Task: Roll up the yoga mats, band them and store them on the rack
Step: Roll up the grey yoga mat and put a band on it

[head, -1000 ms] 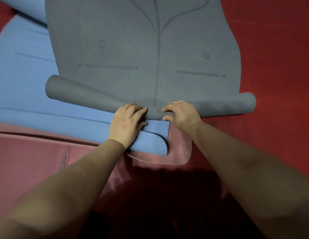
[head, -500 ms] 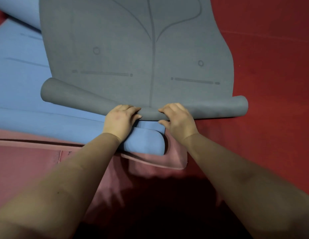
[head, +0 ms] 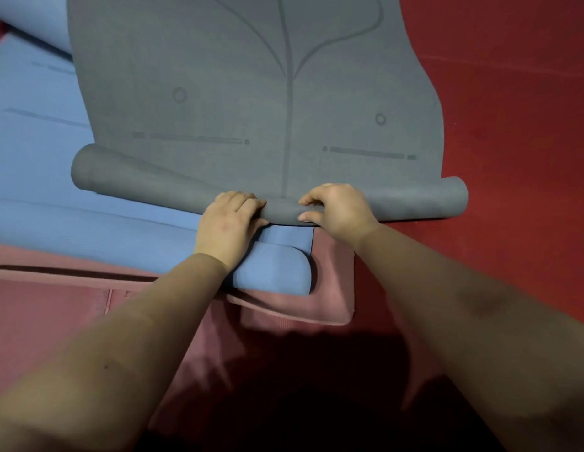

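1. Three mats lie overlapped on the red floor [head: 512, 93]: the grey mat [head: 251, 76] on top, the blue mat [head: 39, 158] under it to the left, the pink mat [head: 55, 314] nearest us.
2. We judge the step in hand as rolling the grey mat, barely begun. Only its near edge is turned into a thin roll [head: 414, 200]; most of the mat lies flat beyond. No band or rack is in view.
3. Our left hand [head: 230, 226] grips the roll at its middle, fingers curled over the top. The thumb is hidden.
4. Our right hand [head: 336, 208] grips just beside it, fingers curled over the top and thumb on the near face. A short stretch of roll shows between the hands.
5. Roll runs crosswise, touching both palms. Its left end rests on the blue mat, its right end on the floor.
6. Left end looks fatter and sits further away than the right, so we judge the roll loose and skewed.
7. Next move likely calls for spreading the hands wider, tightening the core and pushing evenly away, so the ends stay level.
8. A folded corner of the blue mat sits right under our left wrist, on the pink mat; it could catch in the roll.
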The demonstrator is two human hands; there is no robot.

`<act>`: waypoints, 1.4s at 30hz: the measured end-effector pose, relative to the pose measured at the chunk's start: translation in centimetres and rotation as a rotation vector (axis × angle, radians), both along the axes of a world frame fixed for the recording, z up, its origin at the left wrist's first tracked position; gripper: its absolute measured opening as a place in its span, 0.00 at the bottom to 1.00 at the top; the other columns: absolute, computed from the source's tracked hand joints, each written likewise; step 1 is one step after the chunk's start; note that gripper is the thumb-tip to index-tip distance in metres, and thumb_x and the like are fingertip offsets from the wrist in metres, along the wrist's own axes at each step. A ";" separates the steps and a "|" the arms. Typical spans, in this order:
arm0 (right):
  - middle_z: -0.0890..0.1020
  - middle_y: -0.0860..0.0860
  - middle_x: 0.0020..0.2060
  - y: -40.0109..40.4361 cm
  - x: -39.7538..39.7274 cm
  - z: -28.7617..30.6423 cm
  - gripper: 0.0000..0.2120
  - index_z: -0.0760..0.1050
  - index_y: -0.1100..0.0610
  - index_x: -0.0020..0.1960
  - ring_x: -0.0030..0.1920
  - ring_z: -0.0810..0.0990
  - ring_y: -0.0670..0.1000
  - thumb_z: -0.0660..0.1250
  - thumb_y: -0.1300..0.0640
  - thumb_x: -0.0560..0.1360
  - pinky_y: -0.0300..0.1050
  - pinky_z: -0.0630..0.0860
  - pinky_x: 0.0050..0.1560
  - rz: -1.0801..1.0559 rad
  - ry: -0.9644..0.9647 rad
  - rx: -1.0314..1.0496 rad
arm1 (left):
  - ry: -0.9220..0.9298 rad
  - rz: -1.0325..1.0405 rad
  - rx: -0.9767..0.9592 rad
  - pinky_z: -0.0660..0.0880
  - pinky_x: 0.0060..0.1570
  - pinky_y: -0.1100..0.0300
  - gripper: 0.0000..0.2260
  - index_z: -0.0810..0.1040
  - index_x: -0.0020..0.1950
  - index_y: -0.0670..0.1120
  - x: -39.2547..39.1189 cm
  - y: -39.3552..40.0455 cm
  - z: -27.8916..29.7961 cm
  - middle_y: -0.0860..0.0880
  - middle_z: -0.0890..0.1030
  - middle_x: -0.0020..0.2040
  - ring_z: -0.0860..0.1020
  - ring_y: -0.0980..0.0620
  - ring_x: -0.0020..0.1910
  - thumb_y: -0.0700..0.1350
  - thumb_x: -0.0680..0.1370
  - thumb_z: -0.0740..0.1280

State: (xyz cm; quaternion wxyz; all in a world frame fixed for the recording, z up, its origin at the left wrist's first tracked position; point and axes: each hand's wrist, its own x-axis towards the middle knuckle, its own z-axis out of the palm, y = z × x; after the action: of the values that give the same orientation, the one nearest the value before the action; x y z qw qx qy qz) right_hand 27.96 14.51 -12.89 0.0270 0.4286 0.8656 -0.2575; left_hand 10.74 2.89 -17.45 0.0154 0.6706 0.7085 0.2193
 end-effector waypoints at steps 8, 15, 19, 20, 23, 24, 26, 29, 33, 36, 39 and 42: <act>0.81 0.53 0.44 -2.4 1.2 -2.6 0.19 0.81 0.60 0.51 0.47 0.76 0.52 0.73 0.52 0.63 0.45 0.74 0.46 -0.006 0.249 0.347 | -0.165 0.108 -0.136 0.65 0.48 0.61 0.13 0.83 0.51 0.43 -1.2 2.0 1.2 0.42 0.82 0.44 0.79 0.42 0.47 0.50 0.73 0.71; 0.82 0.52 0.38 -1.6 1.0 -3.5 0.14 0.82 0.59 0.46 0.40 0.81 0.55 0.66 0.49 0.69 0.45 0.76 0.41 0.043 0.265 0.351 | -0.082 0.014 0.006 0.68 0.49 0.57 0.18 0.80 0.51 0.40 -1.0 1.6 0.2 0.44 0.81 0.42 0.79 0.42 0.42 0.54 0.75 0.64; 0.82 0.51 0.38 -0.7 1.1 -3.7 0.12 0.82 0.58 0.45 0.40 0.81 0.55 0.71 0.50 0.67 0.44 0.75 0.43 0.045 0.255 0.278 | 0.029 -0.013 0.146 0.66 0.62 0.48 0.16 0.76 0.57 0.40 -0.1 0.0 -1.8 0.40 0.78 0.53 0.74 0.41 0.54 0.50 0.76 0.67; 0.83 0.51 0.39 -0.6 1.1 -3.7 0.12 0.82 0.58 0.45 0.40 0.81 0.55 0.72 0.51 0.67 0.45 0.74 0.44 0.041 0.254 0.249 | 0.046 -0.015 0.170 0.66 0.63 0.47 0.16 0.76 0.58 0.40 0.0 -0.3 -2.1 0.39 0.78 0.54 0.73 0.41 0.55 0.50 0.76 0.68; 0.83 0.51 0.42 0.4 0.7 -2.6 0.13 0.83 0.58 0.48 0.45 0.81 0.55 0.71 0.50 0.68 0.43 0.71 0.48 0.043 0.248 0.168 | 0.076 -0.002 0.227 0.69 0.58 0.47 0.14 0.79 0.57 0.38 -0.3 0.3 -2.0 0.38 0.78 0.52 0.72 0.42 0.53 0.46 0.76 0.68; 0.83 0.52 0.44 0.8 0.5 -2.0 0.14 0.82 0.57 0.50 0.48 0.80 0.55 0.71 0.50 0.69 0.42 0.69 0.50 0.037 0.234 0.127 | 0.073 -0.004 0.234 0.69 0.56 0.49 0.13 0.80 0.56 0.38 -0.4 0.7 -1.7 0.39 0.79 0.51 0.72 0.42 0.52 0.45 0.76 0.68; 0.82 0.51 0.49 1.8 0.1 -1.5 0.15 0.81 0.56 0.55 0.54 0.77 0.52 0.71 0.49 0.72 0.39 0.66 0.54 0.043 0.173 0.066 | 0.061 -0.012 0.229 0.70 0.52 0.52 0.13 0.81 0.54 0.37 -0.8 1.5 -1.3 0.41 0.81 0.49 0.72 0.44 0.51 0.46 0.77 0.67; 0.82 0.52 0.48 2.0 -0.3 -1.2 0.17 0.81 0.57 0.55 0.53 0.78 0.53 0.71 0.48 0.71 0.42 0.69 0.54 0.069 0.171 0.099 | 0.027 -0.014 0.194 0.71 0.50 0.54 0.14 0.81 0.53 0.39 -1.4 1.9 -1.2 0.43 0.82 0.47 0.76 0.45 0.47 0.48 0.77 0.65; 0.82 0.53 0.44 -0.1 0.6 -2.8 0.17 0.82 0.58 0.51 0.46 0.78 0.54 0.73 0.53 0.64 0.48 0.73 0.50 0.038 0.270 0.352 | -0.008 0.018 0.123 0.71 0.50 0.57 0.14 0.82 0.52 0.41 -1.6 1.9 -1.2 0.46 0.82 0.46 0.77 0.47 0.46 0.50 0.77 0.65; 0.80 0.52 0.44 -0.6 0.7 -3.2 0.19 0.81 0.56 0.52 0.49 0.72 0.51 0.73 0.52 0.63 0.45 0.65 0.54 0.005 0.244 0.433 | -0.009 0.005 0.075 0.71 0.51 0.57 0.15 0.82 0.53 0.43 -2.0 2.3 -0.9 0.46 0.83 0.46 0.79 0.46 0.46 0.53 0.76 0.65; 0.82 0.52 0.43 0.5 0.3 -3.3 0.16 0.82 0.57 0.50 0.45 0.78 0.54 0.70 0.50 0.66 0.44 0.67 0.50 0.012 0.244 0.404 | 0.006 -0.029 0.042 0.71 0.50 0.57 0.17 0.81 0.54 0.43 -2.7 3.3 -0.4 0.47 0.83 0.47 0.80 0.45 0.46 0.55 0.76 0.63; 0.83 0.51 0.42 1.6 0.1 -3.2 0.15 0.83 0.56 0.49 0.43 0.81 0.55 0.68 0.47 0.68 0.45 0.73 0.48 0.013 0.237 0.332 | 0.022 -0.046 0.078 0.69 0.49 0.56 0.17 0.81 0.55 0.42 -2.7 3.9 -0.2 0.45 0.82 0.47 0.79 0.43 0.45 0.53 0.77 0.63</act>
State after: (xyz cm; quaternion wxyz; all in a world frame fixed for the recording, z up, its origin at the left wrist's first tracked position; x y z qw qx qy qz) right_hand 28.02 16.10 -16.04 -0.1443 0.3885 0.8959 -0.1599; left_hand 8.05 6.77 -17.62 -0.0134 0.6890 0.6841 0.2391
